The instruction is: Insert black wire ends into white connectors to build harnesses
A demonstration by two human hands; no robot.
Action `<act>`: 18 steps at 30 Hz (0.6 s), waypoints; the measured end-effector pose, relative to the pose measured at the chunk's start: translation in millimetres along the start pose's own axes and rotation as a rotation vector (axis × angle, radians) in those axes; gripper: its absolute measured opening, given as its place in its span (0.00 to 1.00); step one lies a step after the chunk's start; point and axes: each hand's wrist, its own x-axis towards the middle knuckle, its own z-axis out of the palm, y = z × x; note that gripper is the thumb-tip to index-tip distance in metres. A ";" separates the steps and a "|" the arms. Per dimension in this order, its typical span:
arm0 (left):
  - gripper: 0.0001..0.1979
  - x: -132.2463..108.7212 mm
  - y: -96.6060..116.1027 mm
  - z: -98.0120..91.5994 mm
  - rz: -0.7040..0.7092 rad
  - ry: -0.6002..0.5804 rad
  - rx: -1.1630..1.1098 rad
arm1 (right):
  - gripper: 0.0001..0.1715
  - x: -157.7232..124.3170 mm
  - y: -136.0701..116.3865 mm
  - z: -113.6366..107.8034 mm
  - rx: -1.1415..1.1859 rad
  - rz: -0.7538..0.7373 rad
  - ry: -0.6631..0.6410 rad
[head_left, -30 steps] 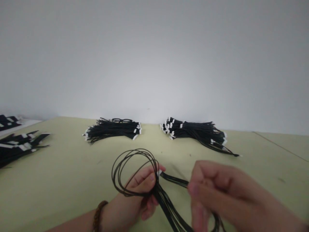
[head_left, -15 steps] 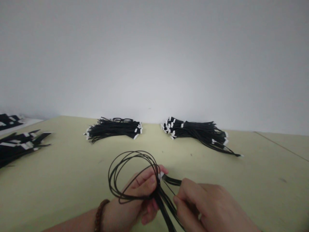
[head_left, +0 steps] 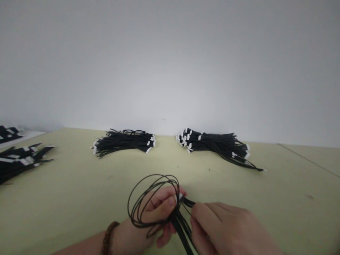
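Coiled black wires (head_left: 128, 205) sit in a tighter loop than before, at 6 o'clock, with the left hand (head_left: 159, 209) fingers clamped on them; right hand (head_left: 220, 226) has closed in, fingers together at the strands, grip unconfirmed.

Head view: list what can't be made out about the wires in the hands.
Ends of the wires: hidden by the right hand.
White connector: partly hidden by the left hand, and too small to read.
Lower run of the wires: cut off by the bottom edge.
Number of wires: too thin and overlapped to count.
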 end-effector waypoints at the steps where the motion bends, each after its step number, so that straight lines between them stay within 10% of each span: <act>1: 0.20 -0.2 0.2 0.3 0.003 -0.009 0.015 | 0.12 0.0 -0.1 1.1 0.004 0.013 0.006; 18: 0.19 1.6 0.1 -2.8 -0.026 -0.078 0.098 | 0.12 0.7 -1.9 8.3 0.070 0.000 -0.035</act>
